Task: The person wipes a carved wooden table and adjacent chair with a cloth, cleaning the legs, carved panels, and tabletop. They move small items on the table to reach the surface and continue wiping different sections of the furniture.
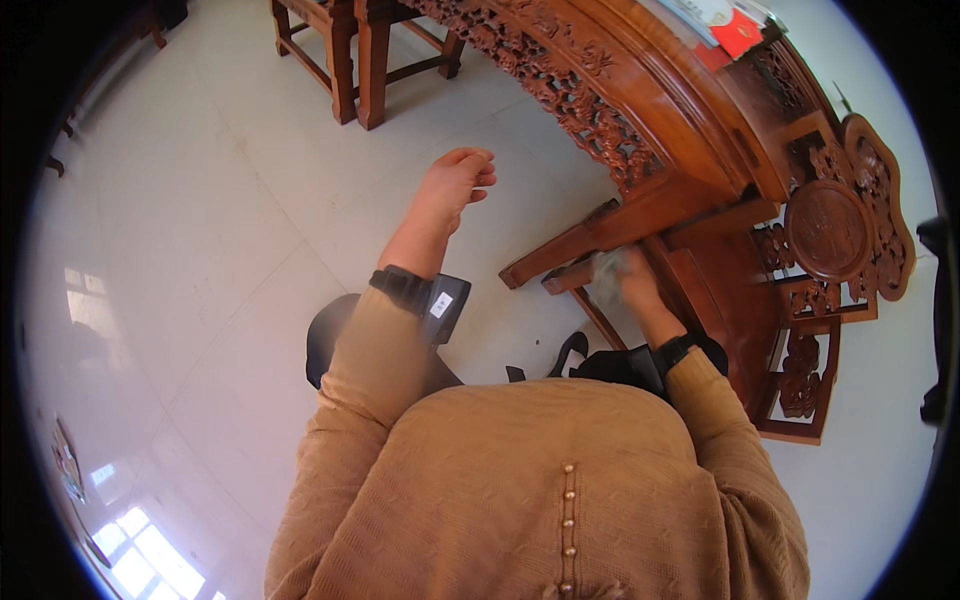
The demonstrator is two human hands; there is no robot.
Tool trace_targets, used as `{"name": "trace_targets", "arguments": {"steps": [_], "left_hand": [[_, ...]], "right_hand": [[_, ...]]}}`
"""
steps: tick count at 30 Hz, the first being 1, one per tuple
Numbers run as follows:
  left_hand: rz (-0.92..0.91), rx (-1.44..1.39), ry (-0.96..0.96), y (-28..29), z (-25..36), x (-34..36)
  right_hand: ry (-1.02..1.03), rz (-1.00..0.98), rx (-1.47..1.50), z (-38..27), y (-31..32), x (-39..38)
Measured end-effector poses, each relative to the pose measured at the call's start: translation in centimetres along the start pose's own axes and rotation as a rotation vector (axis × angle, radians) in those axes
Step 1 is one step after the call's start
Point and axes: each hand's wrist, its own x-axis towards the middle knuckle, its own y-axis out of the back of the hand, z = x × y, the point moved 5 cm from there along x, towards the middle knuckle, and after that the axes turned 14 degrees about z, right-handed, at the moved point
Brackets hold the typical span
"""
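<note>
My right hand (637, 282) grips a grayish cloth (607, 278), blurred by motion. The cloth lies against the front corner of a carved reddish-brown wooden chair (705, 290). My left hand (464, 178) hangs in the air over the floor, left of a carved table leg (560, 247). Its fingers are curled loosely, and nothing shows in them; the palm is turned from view. A black strap circles each wrist, and a black box (447, 310) with a white label sits by the left one.
A carved wooden table (640, 90) arches across the upper right, with papers and a red item (735, 35) on top. Wooden stools (368, 60) stand at the far side. Pale, shiny floor tiles (220, 220) spread to the left. My knees are just below the hands.
</note>
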Motion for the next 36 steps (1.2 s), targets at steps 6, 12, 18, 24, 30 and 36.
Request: {"name": "trace_targets", "arguments": {"steps": [6, 12, 18, 24, 30, 36], "left_hand": [[-0.027, 0.0, 0.024, -1.6, -1.1, 1.6], [-0.023, -0.005, 0.104, -3.0, -1.7, 2.4], [-0.049, -0.045, 0.113, -3.0, -1.2, 2.2], [-0.091, -0.028, 0.161, -2.0, -1.4, 2.7], [-0.041, 0.106, 0.103, 0.6, -1.5, 7.5], [-0.001, 0.553, 0.041, 4.0, -1.8, 9.8]], "right_hand": [[1.277, -0.026, -0.429, -13.7, 1.8, -7.5], [0.983, -0.198, -1.431, -15.6, -3.6, 2.8], [0.857, -0.425, -1.786, -15.3, -6.4, 5.6], [0.629, -0.193, -1.491, -17.8, -7.5, 1.3], [0.781, -0.111, -0.883, -19.7, -5.7, -0.8], [0.96, -0.126, -1.325, -16.6, -5.0, 2.0]]}}
